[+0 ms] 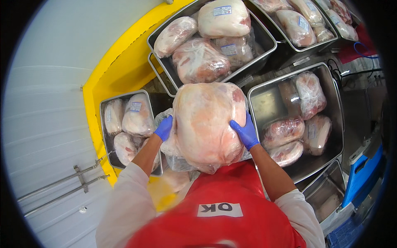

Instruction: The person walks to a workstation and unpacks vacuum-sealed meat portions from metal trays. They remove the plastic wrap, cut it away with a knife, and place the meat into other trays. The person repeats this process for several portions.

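Observation:
A large, pale pink piece of meat in clear plastic wrap (209, 122) is held up in front of my red apron. My left hand (164, 128), in a blue glove, grips its left side, where loose wrap bunches up. On the other side my right hand (245, 133), gloved the same way, presses against it with the thumb on top and the fingers partly hidden beneath. The piece covers part of what lies below it. Just beyond, a metal tub (264, 46) holds several wrapped meat pieces (223, 18), some with white-and-blue labels.
At right, another metal tub (340, 124) has several wrapped pieces (311, 95) and bare bottom at its far left. A smaller loaded tub (108, 152) stands left, beside a yellow barrier (97, 82). More tubs fill the back right. Metal pipes (58, 184) run along the white wall.

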The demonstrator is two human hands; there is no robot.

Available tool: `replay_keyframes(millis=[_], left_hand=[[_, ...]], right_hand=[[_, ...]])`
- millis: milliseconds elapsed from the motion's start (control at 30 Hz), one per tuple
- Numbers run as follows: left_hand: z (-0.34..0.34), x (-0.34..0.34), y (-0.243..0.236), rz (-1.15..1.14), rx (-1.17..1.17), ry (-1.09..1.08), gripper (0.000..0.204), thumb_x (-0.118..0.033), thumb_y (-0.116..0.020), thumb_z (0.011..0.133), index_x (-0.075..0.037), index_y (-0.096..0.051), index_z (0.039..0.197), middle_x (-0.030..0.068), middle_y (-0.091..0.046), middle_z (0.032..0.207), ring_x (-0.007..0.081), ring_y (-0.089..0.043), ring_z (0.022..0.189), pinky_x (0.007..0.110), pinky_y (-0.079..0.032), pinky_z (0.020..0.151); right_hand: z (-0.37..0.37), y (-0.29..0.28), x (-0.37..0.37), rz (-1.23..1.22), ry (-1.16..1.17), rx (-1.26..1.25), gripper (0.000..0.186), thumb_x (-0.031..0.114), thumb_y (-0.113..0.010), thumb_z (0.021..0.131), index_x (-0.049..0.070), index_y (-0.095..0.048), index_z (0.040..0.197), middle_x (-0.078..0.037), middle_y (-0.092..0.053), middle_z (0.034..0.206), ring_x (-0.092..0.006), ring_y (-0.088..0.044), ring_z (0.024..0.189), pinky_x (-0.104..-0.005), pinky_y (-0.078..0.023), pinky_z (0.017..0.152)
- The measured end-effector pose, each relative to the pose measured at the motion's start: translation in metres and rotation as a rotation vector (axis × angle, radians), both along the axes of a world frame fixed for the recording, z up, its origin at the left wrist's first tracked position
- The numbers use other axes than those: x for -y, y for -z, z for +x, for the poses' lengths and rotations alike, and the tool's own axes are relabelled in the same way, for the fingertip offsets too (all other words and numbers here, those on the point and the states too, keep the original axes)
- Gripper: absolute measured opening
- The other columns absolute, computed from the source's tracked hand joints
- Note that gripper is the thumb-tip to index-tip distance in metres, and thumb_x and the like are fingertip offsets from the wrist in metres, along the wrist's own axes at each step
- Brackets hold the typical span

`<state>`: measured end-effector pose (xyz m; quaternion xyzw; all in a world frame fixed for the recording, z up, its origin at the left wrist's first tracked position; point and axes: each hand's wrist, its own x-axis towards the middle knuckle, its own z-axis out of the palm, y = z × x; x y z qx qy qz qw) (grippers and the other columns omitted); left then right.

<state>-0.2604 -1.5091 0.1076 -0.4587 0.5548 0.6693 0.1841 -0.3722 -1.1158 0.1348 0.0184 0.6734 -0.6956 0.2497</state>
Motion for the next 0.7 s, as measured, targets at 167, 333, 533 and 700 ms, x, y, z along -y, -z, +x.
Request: replay_keyframes(millis=[167, 333, 533, 700], left_hand=[[0.022, 0.016, 0.036, 0.078, -0.134, -0.015, 0.045, -0.034, -0.04, 0.11, -0.003, -0.056, 0.138, 0.0083, -0.064, 0.13, 0.0187, -0.062, 0.112, 0.034, -0.051, 0.099], [0.044, 0.006, 0.016, 0.144, -0.232, -0.087, 0.042, -0.033, -0.044, 0.11, -0.004, -0.057, 0.137, 0.0064, -0.064, 0.127, 0.0182, -0.062, 0.109, 0.032, -0.05, 0.097], [0.131, 0.037, 0.007, -0.239, -0.215, 0.339, 0.046, -0.035, -0.043, 0.109, -0.003, -0.055, 0.139, 0.0066, -0.063, 0.128, 0.0218, -0.059, 0.114, 0.034, -0.047, 0.102], [0.251, 0.109, -0.042, -0.382, -0.121, 0.193, 0.049, -0.041, -0.041, 0.108, -0.004, -0.057, 0.136, 0.0074, -0.064, 0.121, 0.023, -0.06, 0.106, 0.036, -0.047, 0.096]], right_hand=[[-0.006, -0.007, -0.001, 0.004, -0.059, 0.117, 0.091, 0.037, -0.085, 0.08, -0.003, -0.04, 0.148, -0.019, -0.052, 0.143, -0.0282, -0.052, 0.131, -0.0397, -0.041, 0.113], [-0.017, -0.029, -0.006, -0.081, -0.047, 0.198, 0.084, 0.039, -0.084, 0.082, -0.004, -0.045, 0.142, -0.018, -0.058, 0.135, -0.0265, -0.056, 0.125, -0.0386, -0.045, 0.108], [0.007, -0.041, 0.005, 0.072, -0.152, 0.178, 0.079, 0.03, -0.081, 0.086, -0.001, -0.041, 0.146, -0.016, -0.057, 0.135, -0.0241, -0.056, 0.123, -0.0384, -0.045, 0.108], [0.065, -0.063, 0.071, -0.068, -0.204, 0.198, 0.085, 0.041, -0.082, 0.083, -0.004, -0.044, 0.145, -0.019, -0.056, 0.137, -0.0274, -0.054, 0.126, -0.0395, -0.043, 0.11]])
